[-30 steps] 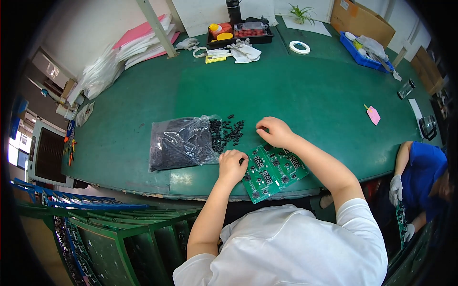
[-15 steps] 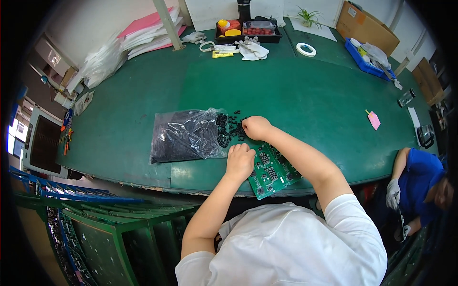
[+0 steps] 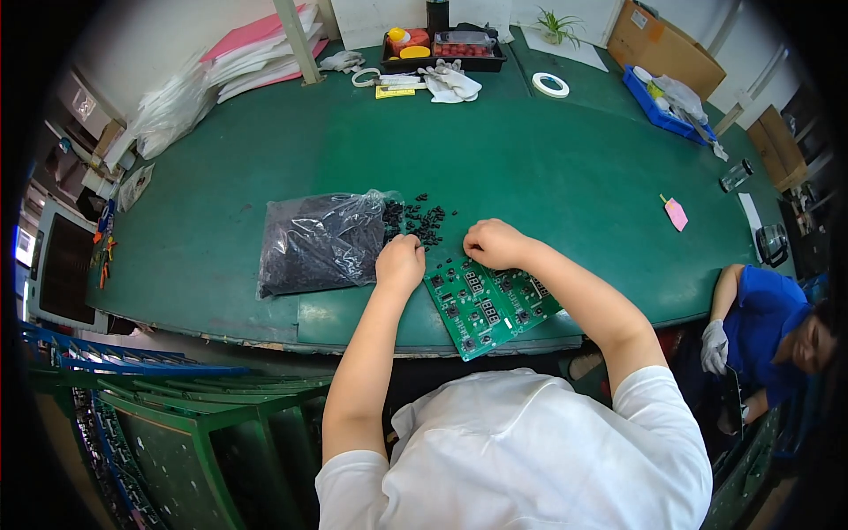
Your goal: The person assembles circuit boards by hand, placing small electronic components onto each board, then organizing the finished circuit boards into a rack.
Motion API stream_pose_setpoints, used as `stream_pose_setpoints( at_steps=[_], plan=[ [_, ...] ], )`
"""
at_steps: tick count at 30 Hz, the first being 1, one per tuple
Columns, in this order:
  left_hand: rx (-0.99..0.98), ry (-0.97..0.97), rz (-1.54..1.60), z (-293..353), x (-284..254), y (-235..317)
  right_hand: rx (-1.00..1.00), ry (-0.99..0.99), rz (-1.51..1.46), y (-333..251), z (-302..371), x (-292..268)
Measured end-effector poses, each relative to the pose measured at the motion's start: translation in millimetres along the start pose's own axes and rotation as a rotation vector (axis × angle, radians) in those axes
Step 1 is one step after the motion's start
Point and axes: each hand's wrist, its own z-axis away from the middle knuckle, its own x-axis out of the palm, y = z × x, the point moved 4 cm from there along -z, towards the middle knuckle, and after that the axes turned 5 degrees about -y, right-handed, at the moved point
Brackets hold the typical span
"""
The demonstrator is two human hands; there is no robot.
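A green circuit board (image 3: 477,329) with black digit displays and small black round parts lies at the table's near edge. My right hand (image 3: 496,244) is over its far edge, fingers pinched and pointing down; whatever they hold is too small to make out. Left of the board, my left hand (image 3: 402,263) reaches the near side of a loose pile of small black parts (image 3: 427,221). Its fingers are curled together, their tips largely hidden. Beside that hand lies a clear plastic bag (image 3: 322,243) full of the same black parts, its mouth facing the pile.
Across the green table (image 3: 565,168), a black tray (image 3: 486,64), gloves (image 3: 450,84) and a tape roll (image 3: 550,86) lie at the back. A blue basket (image 3: 667,110) stands far right. A co-worker in a blue shirt (image 3: 768,309) sits at the right; green racks (image 3: 177,424) stand at lower left.
My right hand has moved from the black pile to the board's far edge. My left hand has gone from the board's left edge up to the pile. The whole view has shifted slightly.
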Motion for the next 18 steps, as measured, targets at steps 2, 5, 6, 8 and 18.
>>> stream_pose_setpoints(
  at_steps=[2,5,6,8,18],
  plan=[
    [0.009,-0.011,-0.081,-6.3,3.9,-0.1,0.0,0.023,-0.001,1.6,2.9,0.7],
    [0.081,-0.039,-0.152,-7.6,9.9,3.6,0.006,0.043,-0.021,1.5,6.3,3.3],
    [0.089,-0.034,-0.171,-9.0,10.7,3.9,0.009,0.046,-0.029,0.7,5.9,2.8],
    [0.095,-0.028,-0.191,-9.1,10.8,3.3,0.007,0.048,-0.02,-4.8,4.5,4.3],
    [0.051,-0.041,0.314,8.5,-5.2,31.2,-0.054,0.086,0.121,-9.8,9.4,8.1]
  ],
)
